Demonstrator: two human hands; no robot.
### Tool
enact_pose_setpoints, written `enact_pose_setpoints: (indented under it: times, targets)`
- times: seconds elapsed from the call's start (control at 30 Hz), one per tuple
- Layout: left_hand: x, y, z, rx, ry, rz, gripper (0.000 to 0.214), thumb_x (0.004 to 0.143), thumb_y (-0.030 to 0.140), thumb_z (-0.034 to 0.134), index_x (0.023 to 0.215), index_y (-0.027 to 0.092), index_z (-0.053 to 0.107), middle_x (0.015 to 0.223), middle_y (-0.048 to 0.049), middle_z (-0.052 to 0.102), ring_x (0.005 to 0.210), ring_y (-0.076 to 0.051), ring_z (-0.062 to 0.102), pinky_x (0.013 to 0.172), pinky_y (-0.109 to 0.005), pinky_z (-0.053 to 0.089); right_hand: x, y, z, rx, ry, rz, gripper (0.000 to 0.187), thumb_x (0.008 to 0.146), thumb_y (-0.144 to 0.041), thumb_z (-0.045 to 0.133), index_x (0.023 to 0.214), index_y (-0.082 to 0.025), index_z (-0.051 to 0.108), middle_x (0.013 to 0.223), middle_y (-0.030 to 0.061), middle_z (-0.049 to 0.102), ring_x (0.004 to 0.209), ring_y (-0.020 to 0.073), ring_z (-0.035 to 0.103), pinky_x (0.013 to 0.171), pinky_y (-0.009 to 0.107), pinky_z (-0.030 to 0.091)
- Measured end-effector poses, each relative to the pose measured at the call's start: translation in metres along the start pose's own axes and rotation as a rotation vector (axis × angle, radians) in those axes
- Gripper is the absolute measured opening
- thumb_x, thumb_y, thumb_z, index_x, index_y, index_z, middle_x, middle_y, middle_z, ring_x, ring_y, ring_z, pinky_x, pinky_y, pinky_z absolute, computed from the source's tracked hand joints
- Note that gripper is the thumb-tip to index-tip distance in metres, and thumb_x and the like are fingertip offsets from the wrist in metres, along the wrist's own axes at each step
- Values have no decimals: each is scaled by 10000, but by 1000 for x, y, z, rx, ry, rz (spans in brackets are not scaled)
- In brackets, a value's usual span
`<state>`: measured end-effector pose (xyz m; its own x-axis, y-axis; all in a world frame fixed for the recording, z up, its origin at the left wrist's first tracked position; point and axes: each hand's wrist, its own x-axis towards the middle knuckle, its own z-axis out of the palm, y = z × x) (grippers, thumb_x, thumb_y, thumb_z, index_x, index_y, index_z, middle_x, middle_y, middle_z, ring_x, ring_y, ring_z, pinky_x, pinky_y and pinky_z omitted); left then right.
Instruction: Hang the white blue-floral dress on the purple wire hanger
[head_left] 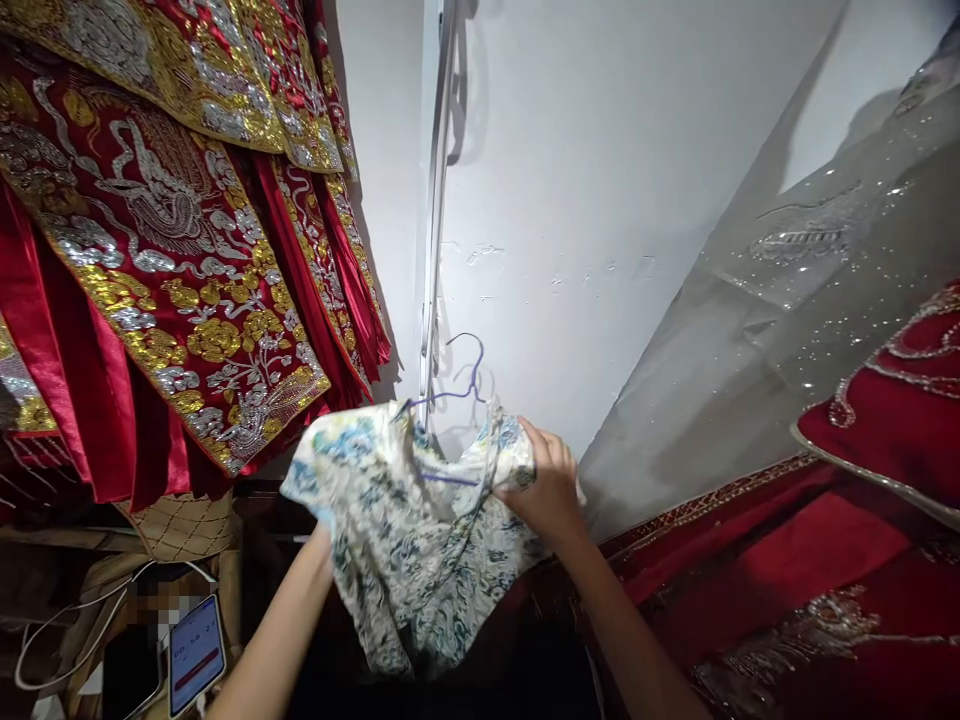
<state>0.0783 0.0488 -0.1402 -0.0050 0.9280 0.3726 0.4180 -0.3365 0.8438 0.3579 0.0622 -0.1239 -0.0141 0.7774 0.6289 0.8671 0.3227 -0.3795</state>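
White wall (585,170) rises behind the blouse (405,525), right hand (549,480) gripping one shoulder, likely steadying the hanger (473,388), left hand hidden beneath, hold unclear.

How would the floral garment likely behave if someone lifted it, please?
The floral garment would probably flop, since its cloth wrinkles and droops. It might slip on the slim purple hanger, whose bar shows in the open neckline.

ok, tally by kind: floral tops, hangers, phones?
Floral top: 1
Hanger: 1
Lit phone: 1
Dark phone, by its shape: 1
Total: 4
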Motion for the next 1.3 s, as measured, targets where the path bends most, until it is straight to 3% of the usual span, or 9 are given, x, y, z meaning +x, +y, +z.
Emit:
enact_pose_setpoints:
  times: [0.1, 0.23, 0.5, 0.73, 0.83, 0.97, 1.1, 1.2, 1.3]
  targets:
    - [-36, -29, -9, -393, -23, -250, 689, 979, 600, 181, 1077, 194, 729, 830, -115, 762, 966, -287, 714, 840, -434, 579, 36, -4, -11, -69, 9, 57, 912, 651, -426, 710, 1483, -286, 365, 1219, 110, 514, 1147, 366, 493, 974, 506, 354]
    - [-61, -49, -3, -901, -34, -547, 539, 781, 548, 700, 1246, 278, 654, 1182, -78, 723, 1235, -306, 601, 1095, -463, 433, 73, -30, -18, -135, 1, -28, 925, 655, -476, 716, 1490, -268, 376, 1255, 132, 508, 1171, 386, 469, 968, 513, 324]
    - [-71, -59, 2, -913, 177, -656, 471, 731, 487, 775, 1138, 272, 675, 1315, -66, 656, 1370, -302, 465, 1098, -409, 443, 51, -50, -16, -68, 39, 27, 891, 637, -393, 728, 1464, -320, 406, 1220, 98, 516, 1151, 360, 486, 973, 488, 333]
    - [-78, -33, 8, -874, 274, -663, 707, 717, 428, 814, 1344, 243, 545, 1400, -96, 587, 1368, -327, 463, 1179, -476, 315, 62, -75, -31, 16, -69, -93, 938, 661, -394, 738, 1510, -300, 351, 1297, 121, 508, 1195, 381, 474, 973, 516, 382]
    - [-86, -29, 15, -817, 267, -640, 749, 703, 386, 833, 1367, 222, 526, 1393, -109, 590, 1365, -328, 466, 1196, -474, 282, 42, -80, -25, 42, -109, -182, 947, 682, -327, 732, 1532, -277, 318, 1374, 135, 477, 1246, 379, 453, 1014, 515, 380]
    - [-103, -40, 23, -785, 292, -717, 785, 683, 353, 849, 1379, 208, 516, 1397, -130, 583, 1348, -354, 481, 1175, -515, 308, -2, -74, -8, 216, -40, -149, 688, 806, -353, 670, 1448, -260, 441, 1481, 119, 425, 1385, 375, 340, 1113, 542, 294]
    - [-113, -46, 32, -800, 276, -757, 799, 648, 342, 869, 1364, 204, 541, 1341, -134, 628, 1305, -361, 527, 1149, -511, 356, -51, -77, 29, 608, -144, 178, 320, 926, -438, 545, 1163, -233, 611, 1163, 99, 652, 1097, 268, 594, 935, 383, 469]
    - [-115, -42, 41, -832, 190, -741, 778, 635, 343, 874, 1332, 172, 575, 1290, -145, 661, 1267, -365, 562, 1135, -510, 375, -81, -84, 67, 749, -267, 457, 346, 933, -524, 501, 991, -209, 631, 925, 77, 670, 866, 233, 620, 760, 314, 484]
    - [-119, -38, 49, -886, 119, -734, 761, 643, 339, 869, 1323, 156, 580, 1283, -164, 661, 1273, -365, 557, 1134, -510, 375, -99, -89, 91, 859, -309, 572, 409, 930, -573, 476, 836, -196, 605, 791, 51, 618, 798, 220, 580, 716, 295, 451]
